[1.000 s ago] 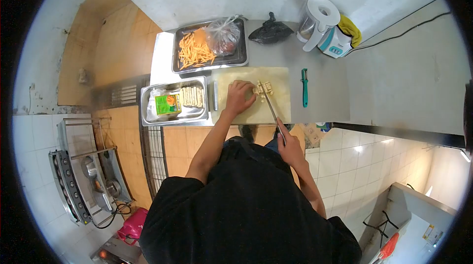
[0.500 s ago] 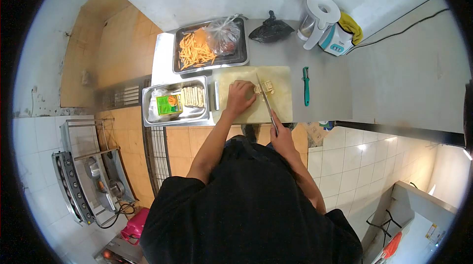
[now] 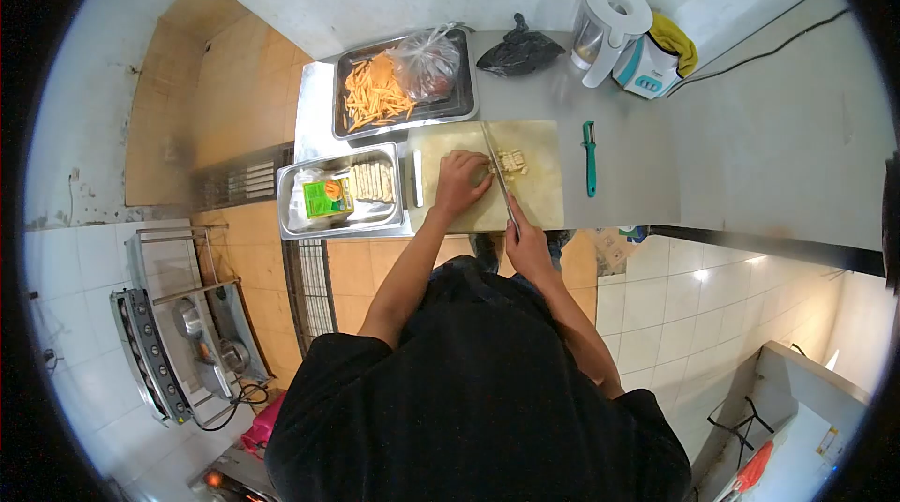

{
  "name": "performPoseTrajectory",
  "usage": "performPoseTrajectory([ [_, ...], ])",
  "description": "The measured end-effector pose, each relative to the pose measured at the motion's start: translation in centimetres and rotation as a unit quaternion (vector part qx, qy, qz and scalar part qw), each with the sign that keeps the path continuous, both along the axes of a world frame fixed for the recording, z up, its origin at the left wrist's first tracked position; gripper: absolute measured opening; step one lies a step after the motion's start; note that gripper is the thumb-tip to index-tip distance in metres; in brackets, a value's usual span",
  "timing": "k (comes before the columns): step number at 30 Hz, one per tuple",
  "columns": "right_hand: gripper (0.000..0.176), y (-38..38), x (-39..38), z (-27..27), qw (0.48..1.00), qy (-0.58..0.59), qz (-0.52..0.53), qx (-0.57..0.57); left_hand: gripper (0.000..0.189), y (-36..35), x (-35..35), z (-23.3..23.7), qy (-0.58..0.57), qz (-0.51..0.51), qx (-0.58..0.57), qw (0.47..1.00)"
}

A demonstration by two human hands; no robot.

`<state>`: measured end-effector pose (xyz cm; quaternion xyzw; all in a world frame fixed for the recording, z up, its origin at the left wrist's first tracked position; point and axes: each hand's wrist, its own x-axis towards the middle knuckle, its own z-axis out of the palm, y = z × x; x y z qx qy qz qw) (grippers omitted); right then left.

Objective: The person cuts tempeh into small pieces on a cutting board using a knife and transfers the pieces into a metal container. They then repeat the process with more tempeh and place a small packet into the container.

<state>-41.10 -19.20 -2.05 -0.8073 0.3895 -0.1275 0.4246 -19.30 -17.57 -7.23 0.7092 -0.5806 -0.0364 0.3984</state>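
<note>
My right hand is closed round the handle of a kitchen knife. Its long blade points away from me across a pale cutting board. Just right of the blade lie small cut pieces of a pale, tempeh-like food. On the blade's left side my left hand rests on the board with its fingers bent, fingertips close to the blade. They seem to hold the uncut end of the pale food, mostly hidden under them.
A steel pan on the left holds pale slices and a green packet. Behind it, a dark tray carries orange sticks and a plastic bag. A green peeler, black bag and white jug stand rightward.
The knife has shifted slightly left against the food, its handle drawn nearer the board. My left hand stays nearly in place. The whole view has moved a little.
</note>
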Motion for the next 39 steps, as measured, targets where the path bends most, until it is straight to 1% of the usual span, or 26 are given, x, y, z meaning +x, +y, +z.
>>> performPoseTrajectory([
  [8, 0.063, 0.1, 0.6, 0.3, 1.0, 0.016, -0.003, 0.01, 0.027, 0.0, -0.1, 0.1, -0.008, 0.002, 0.003, 1.0],
  [17, 0.066, 0.1, 1.0, -0.3, 0.999, 0.034, 0.01, -0.003, 0.027, 0.1, -0.1, 0.1, 0.002, 0.006, 0.003, 1.0],
  [22, 0.068, 0.4, 1.4, -0.6, 0.994, 0.103, 0.011, -0.036, 0.026, 0.1, -0.1, -0.2, 0.001, 0.006, 0.005, 1.0],
  [25, 0.068, 0.2, 1.2, 0.0, 0.991, 0.128, 0.023, -0.038, 0.025, -0.1, 0.0, -0.6, -0.001, 0.015, -0.003, 1.0],
  [29, 0.068, 1.0, -0.2, 0.3, 0.989, 0.128, 0.028, -0.063, 0.022, -0.2, 0.1, -0.4, 0.007, 0.019, -0.022, 1.0],
  [32, 0.069, 1.3, -1.3, 2.1, 0.988, 0.143, 0.031, -0.046, 0.021, -0.2, -0.1, -0.4, 0.005, 0.019, -0.015, 1.0],
  [34, 0.068, 1.2, -1.7, 3.6, 0.987, 0.159, 0.033, 0.001, 0.021, -0.2, 0.0, -0.4, 0.0, 0.018, -0.011, 1.0],
  [35, 0.068, 0.9, -1.8, 4.3, 0.987, 0.158, 0.031, -0.002, 0.021, -0.3, 0.0, -0.4, 0.001, 0.018, -0.015, 1.0],
  [36, 0.066, 0.5, -1.9, 5.1, 0.986, 0.163, 0.036, 0.02, 0.021, -0.3, 0.0, -0.5, 0.003, 0.016, -0.018, 1.0],
  [37, 0.064, 0.1, -2.2, 5.6, 0.984, 0.167, 0.041, 0.041, 0.021, -0.2, 0.0, -0.5, 0.003, 0.012, -0.022, 1.0],
  [38, 0.064, -0.3, -2.5, 5.1, 0.985, 0.166, 0.036, 0.037, 0.023, -0.2, 0.1, -0.6, -0.002, 0.009, -0.024, 1.0],
  [39, 0.062, -0.7, -2.5, 4.6, 0.992, 0.12, 0.024, 0.04, 0.025, -0.2, 0.1, -0.6, -0.009, 0.008, -0.024, 1.0],
])
